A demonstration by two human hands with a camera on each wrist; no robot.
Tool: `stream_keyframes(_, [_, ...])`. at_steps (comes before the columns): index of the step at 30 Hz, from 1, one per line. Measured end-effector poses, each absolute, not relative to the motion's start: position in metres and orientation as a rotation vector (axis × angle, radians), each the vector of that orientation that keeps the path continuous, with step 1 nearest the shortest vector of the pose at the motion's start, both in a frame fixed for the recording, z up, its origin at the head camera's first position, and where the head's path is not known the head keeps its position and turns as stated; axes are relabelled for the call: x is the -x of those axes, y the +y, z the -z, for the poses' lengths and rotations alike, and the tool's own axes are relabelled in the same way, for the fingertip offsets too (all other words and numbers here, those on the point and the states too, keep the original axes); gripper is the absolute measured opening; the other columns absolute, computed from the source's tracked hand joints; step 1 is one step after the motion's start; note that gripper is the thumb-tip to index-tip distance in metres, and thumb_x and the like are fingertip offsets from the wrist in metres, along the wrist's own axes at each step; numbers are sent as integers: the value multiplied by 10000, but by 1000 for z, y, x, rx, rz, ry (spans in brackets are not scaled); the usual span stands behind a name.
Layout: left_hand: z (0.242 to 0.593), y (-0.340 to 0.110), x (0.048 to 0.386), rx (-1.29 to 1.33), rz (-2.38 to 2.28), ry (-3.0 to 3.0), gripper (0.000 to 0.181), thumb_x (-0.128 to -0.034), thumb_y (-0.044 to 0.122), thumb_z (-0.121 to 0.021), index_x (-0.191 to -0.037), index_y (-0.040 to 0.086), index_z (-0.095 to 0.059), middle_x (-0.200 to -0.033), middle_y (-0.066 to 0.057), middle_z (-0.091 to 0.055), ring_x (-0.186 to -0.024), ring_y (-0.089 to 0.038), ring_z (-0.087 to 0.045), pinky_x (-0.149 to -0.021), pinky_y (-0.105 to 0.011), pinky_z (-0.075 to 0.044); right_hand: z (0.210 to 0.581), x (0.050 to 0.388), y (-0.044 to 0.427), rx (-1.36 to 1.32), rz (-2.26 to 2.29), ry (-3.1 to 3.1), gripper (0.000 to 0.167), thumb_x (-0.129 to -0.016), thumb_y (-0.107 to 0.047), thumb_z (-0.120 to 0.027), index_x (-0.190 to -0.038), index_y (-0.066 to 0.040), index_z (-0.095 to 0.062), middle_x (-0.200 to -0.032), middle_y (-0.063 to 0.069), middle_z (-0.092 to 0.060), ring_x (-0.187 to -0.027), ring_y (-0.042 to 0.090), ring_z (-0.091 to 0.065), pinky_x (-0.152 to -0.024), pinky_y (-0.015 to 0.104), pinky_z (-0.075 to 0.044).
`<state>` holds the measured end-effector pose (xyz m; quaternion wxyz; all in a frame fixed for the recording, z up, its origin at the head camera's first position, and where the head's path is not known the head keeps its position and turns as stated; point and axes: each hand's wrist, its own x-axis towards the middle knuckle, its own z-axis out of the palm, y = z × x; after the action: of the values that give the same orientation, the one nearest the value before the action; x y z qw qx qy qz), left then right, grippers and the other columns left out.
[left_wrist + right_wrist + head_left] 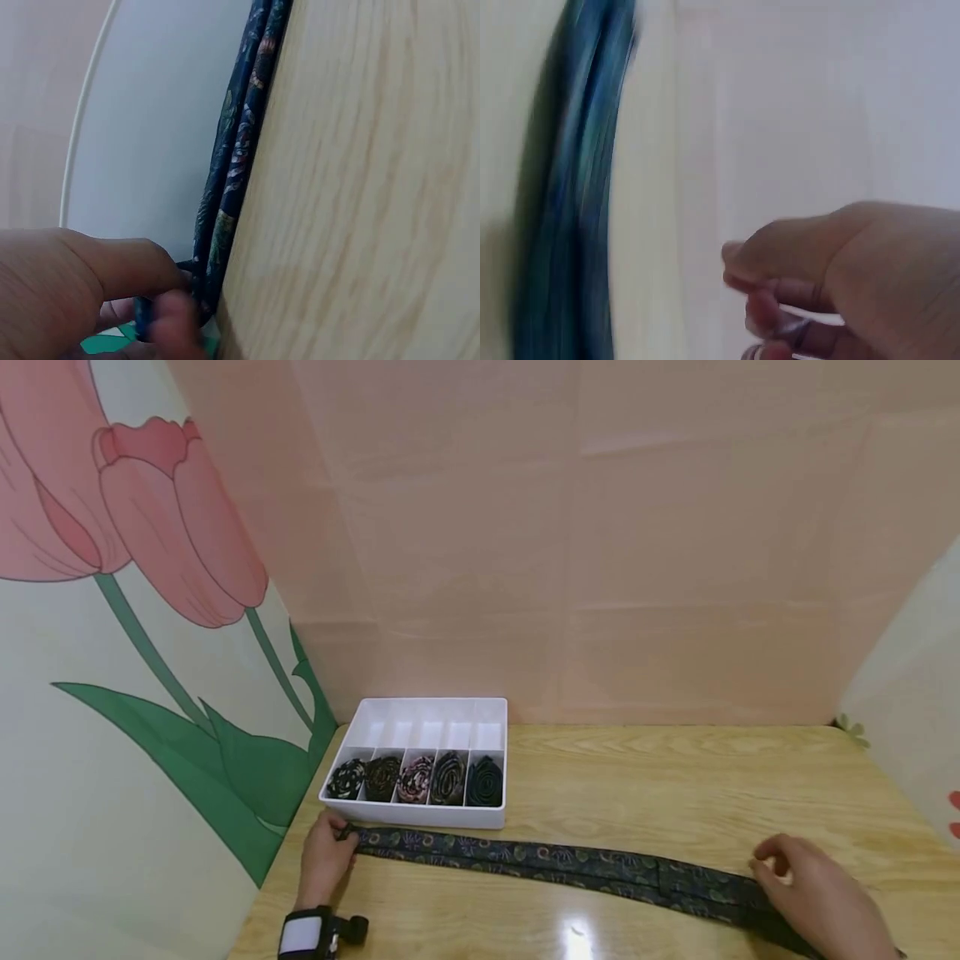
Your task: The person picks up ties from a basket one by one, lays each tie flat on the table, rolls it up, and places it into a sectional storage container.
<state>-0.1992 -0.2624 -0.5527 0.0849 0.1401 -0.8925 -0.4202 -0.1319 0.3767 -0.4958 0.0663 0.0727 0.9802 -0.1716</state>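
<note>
A dark necktie (pixel 555 864) with a leaf and flower print stretches across the table, two layers lying side by side. At its left end my left hand (pixel 324 860) pinches the tie between thumb and fingers. The left wrist view shows the tie's rolled end (pixel 210 277) at the fingertips, partly hidden by them. My right hand (pixel 821 889) is above the tie's right part, fingers loosely bent. In the right wrist view that hand (pixel 840 277) holds nothing and stands apart from the blurred tie (pixel 577 195). The tie's far right end is mostly hidden under the hand.
Behind the tie's left part stands a white divided box (pixel 427 817). Several rolled ties, among them a dark green one (pixel 485 782), fill its front compartments; the back row holds none. A pinkish sheet (pixel 570 543) hangs behind the wooden table (pixel 675 785), and a tulip-painted wall (pixel 150 735) borders the left.
</note>
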Motion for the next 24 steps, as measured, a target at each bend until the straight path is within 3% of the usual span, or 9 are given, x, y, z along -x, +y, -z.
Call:
stream_keyframes(3, [552, -261, 201, -355, 1125, -2682, 217, -840, -23, -726, -978, -4, -559, -885, -160, -633, -780, -249, -609, -685, -367, -468, 482, 137, 307, 35, 606, 3035, 63, -965, -178, -756, -1003, -133, -733, -852, -29, -660, -707, 108, -578, -596, 342, -480])
stream_keyframes(6, [552, -255, 202, -289, 1056, -2694, 230, -823, -47, -733, -942, 15, -546, -915, -158, -618, -825, -279, -587, -700, -387, -456, 481, 135, 241, 324, 678, 3043, 76, -941, -183, -796, -954, -229, -737, -825, -144, -649, -685, -20, -550, -581, 249, -474])
stream_keyframes(9, [552, -248, 202, -267, 994, -2699, 249, -820, -59, -740, -929, 34, -536, -932, -146, -607, -816, -280, -582, -682, -391, -452, 489, 133, 190, 680, 745, 2948, 76, -948, -223, -801, -935, -259, -735, -845, -193, -634, -699, -81, -530, -586, 220, -479])
stream_keyframes(11, [553, -244, 201, -266, 960, -2693, 260, -811, -66, -750, -917, 39, -537, -926, -150, -614, -799, -287, -590, -662, -401, -455, 497, 135, 165, 888, 755, 2824, 48, -975, -246, -774, -1004, -261, -740, -937, -186, -635, -776, -83, -539, -629, 227, -496])
stream_keyframes(13, [554, -241, 201, -262, 942, -2689, 265, -804, -75, -756, -910, 39, -542, -921, -151, -623, -789, -290, -598, -650, -407, -461, 505, 137, 143, 1001, 732, 2721, 123, -1003, -274, -742, -1123, -248, -738, -1035, -147, -636, -845, -55, -546, -668, 238, -498])
stream_keyframes(18, [554, -235, 201, -241, 932, -2674, 253, -797, -106, -745, -917, 26, -565, -927, -149, -628, -808, -298, -610, -675, -423, -486, 523, 144, 111, 1055, 525, 2730, 528, -1033, -360, -684, -1512, -167, -572, -1228, -9, -630, -998, 82, -600, -752, 318, -516])
stream_keyframes(21, [552, -234, 199, -223, 918, -2667, 244, -800, -118, -724, -938, 11, -570, -952, -163, -625, -840, -317, -626, -703, -453, -507, 531, 150, 104, 994, 451, 2749, 661, -1021, -429, -687, -1589, -149, -495, -1186, 7, -615, -933, 97, -584, -728, 326, -499])
stream_keyframes(24, [549, -233, 196, -195, 905, -2667, 240, -795, -126, -703, -949, -2, -566, -962, -178, -615, -850, -336, -631, -719, -481, -515, 536, 155, 102, 958, 452, 2728, 678, -1007, -467, -699, -1572, -138, -521, -1106, -21, -580, -832, 51, -486, -691, 284, -433])
